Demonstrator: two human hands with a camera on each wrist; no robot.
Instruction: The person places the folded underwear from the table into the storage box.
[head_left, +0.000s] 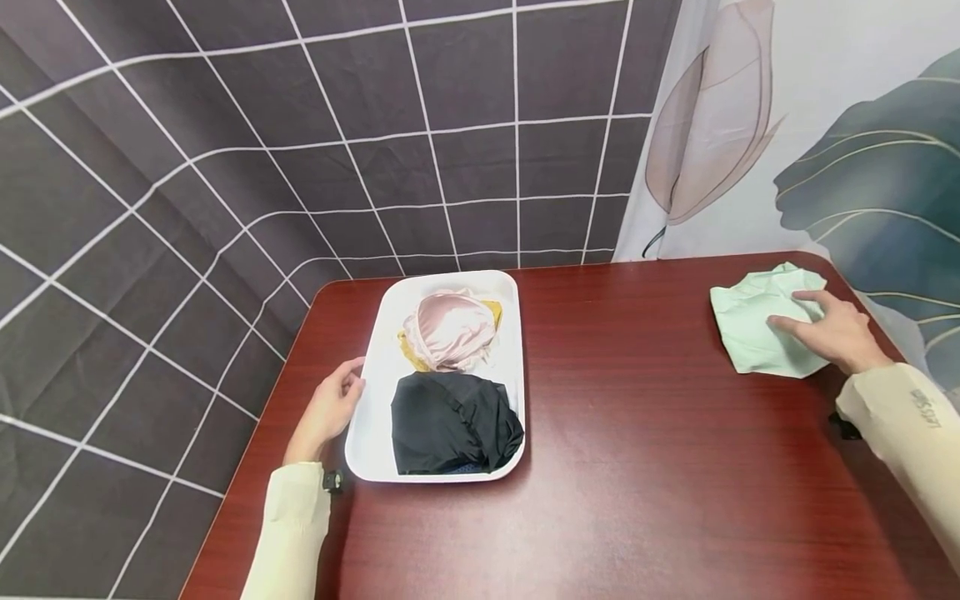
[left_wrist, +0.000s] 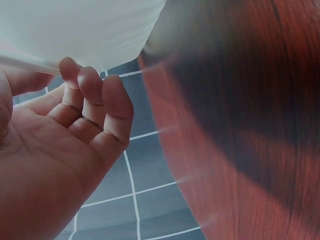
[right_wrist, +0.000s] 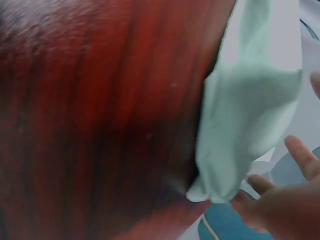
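Observation:
At the left, my left hand (head_left: 330, 410) grips the side rim of a white tray (head_left: 378, 417). The left wrist view shows curled fingers (left_wrist: 117, 102) against the underside of its edge. In the tray, a pale pink gathered fabric item (head_left: 453, 325) lies on a mustard-yellow cloth (head_left: 491, 312). Nearer me is a folded black fabric item (head_left: 442, 421), with a bit of dark blue beneath it. Over at the right, my right hand (head_left: 843, 333) hovers over a pale mint-green cloth (head_left: 757, 325), fingers spread. Whether the fingertips touch the cloth I cannot tell.
The reddish-brown wooden table (head_left: 615, 400) spans between tray and cloth. Behind it hangs a dark grey curtain (head_left: 465, 167) with a white grid. A white curtain (head_left: 720, 167) with leaf shapes hangs at the right, close to the mint-green cloth.

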